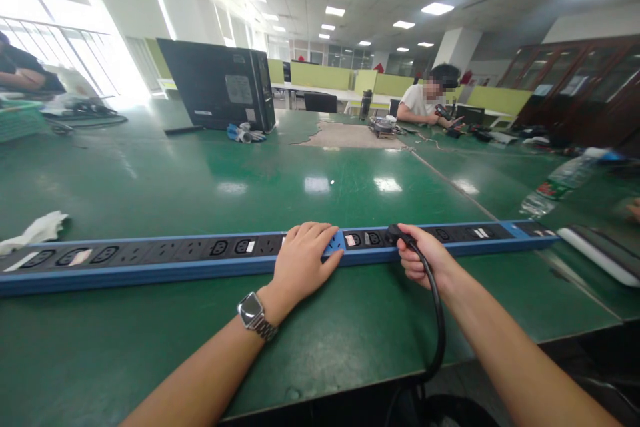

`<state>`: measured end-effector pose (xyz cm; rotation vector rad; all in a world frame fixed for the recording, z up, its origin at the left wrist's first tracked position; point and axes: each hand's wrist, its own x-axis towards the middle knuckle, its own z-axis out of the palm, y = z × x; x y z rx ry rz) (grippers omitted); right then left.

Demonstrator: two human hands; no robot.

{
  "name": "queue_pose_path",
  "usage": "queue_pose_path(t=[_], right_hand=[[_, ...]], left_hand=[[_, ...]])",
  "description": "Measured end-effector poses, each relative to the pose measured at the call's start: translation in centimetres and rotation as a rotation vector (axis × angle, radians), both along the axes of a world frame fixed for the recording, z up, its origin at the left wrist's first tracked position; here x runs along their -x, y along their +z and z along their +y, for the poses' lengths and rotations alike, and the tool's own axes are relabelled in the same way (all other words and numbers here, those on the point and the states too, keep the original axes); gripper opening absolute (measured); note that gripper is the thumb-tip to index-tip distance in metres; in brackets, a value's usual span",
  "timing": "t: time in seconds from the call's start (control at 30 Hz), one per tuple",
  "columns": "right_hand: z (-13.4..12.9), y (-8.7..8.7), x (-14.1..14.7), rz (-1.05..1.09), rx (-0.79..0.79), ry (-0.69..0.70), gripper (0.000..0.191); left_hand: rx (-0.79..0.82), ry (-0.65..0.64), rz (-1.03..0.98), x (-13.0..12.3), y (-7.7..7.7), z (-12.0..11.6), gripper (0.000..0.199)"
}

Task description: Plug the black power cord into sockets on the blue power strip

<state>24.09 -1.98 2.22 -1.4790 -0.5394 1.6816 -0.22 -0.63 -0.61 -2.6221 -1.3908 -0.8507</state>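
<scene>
A long blue power strip (175, 272) with black sockets lies across the green table. My left hand (306, 260), with a watch (251, 310) on its wrist, rests over the strip's middle, fingers apart on its top. My right hand (425, 257) grips a black plug (394, 233) at the strip, right of the blue middle section. Whether the plug is fully seated cannot be made out. From it a thick black cable (440, 320) hangs down over the table's front edge.
A black computer case (220, 83) stands at the back left, blue-grey gloves (245, 133) beside it. A plastic bottle (565, 180) and a white-edged dark object (600, 257) lie at the right. White tissue (40, 230) is at the left. A person (425, 100) sits across the table.
</scene>
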Motion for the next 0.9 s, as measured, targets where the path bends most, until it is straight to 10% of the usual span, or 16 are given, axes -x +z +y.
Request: queue_pose_path(t=[0.17, 0.43, 0.67, 0.9], right_hand=[[-1.1, -0.1, 1.0, -0.016, -0.103, -0.029, 0.045], [-2.2, 8.1, -5.7, -0.252, -0.401, -0.003, 0.051], [-0.6, 2.1, -15.6, -0.436, -0.044, 0.048, 0.047], [-0.3, -0.5, -15.6, -0.542, 0.018, -0.055, 0.050]], left_hand=[[-0.015, 0.026, 0.088, -0.1, -0.2, 0.1, 0.056], [0.008, 0.037, 0.130, -0.1, -0.2, 0.1, 0.063], [0.010, 0.032, 0.110, -0.1, -0.3, 0.1, 0.063], [-0.003, 0.040, 0.126, -0.1, -0.4, 0.2, 0.061]])
